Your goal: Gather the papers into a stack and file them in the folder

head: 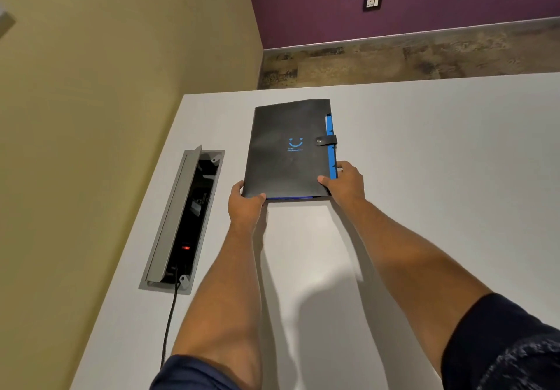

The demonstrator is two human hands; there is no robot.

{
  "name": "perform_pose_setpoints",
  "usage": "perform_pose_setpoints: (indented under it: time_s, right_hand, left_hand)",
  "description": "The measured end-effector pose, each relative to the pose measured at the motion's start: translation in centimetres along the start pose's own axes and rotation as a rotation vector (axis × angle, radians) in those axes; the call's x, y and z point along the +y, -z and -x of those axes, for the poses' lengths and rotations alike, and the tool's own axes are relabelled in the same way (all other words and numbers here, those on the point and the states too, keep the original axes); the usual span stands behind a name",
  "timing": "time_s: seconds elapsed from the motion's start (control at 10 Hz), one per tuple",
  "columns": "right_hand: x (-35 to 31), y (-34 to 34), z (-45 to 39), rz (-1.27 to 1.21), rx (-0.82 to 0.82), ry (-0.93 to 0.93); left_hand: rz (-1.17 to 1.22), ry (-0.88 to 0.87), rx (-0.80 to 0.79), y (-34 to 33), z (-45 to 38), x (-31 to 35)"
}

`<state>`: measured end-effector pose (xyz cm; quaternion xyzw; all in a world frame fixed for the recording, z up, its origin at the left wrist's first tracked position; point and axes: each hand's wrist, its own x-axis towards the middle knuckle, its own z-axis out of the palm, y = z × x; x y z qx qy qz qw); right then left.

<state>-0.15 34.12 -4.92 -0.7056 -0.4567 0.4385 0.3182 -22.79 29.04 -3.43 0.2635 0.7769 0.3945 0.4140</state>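
Note:
A black folder [285,147] lies closed on the white table [424,153], its snap strap [327,140] fastened on the right edge. A blue smile logo marks its cover, and blue inner pockets [331,147] show along the right side and the near edge. My left hand [245,205] grips the folder's near left corner, thumb on top. My right hand [345,180] grips the near right corner, thumb on the cover. No loose papers are visible; what the folder holds is hidden.
An open grey cable hatch [181,223] with a red light and a black cord [169,323] sits in the table to the left. The table's left edge runs by a beige wall. Floor and a purple wall with a socket [372,2] lie beyond.

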Motion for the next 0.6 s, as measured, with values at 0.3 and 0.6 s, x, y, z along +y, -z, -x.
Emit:
perform_pose_setpoints:
  time_s: [0.3, 0.6]
  right_hand:
    - [0.3, -1.4, 0.3, 0.396, -0.122, 0.178]
    - [1.6, 0.7, 3.0, 0.797, 0.075, 0.465]
  left_hand:
    - [-0.562, -0.093, -0.102, -1.3, -1.0, 0.3]
    - [-1.007, -0.616, -0.031, -0.4, 1.4, -1.0]
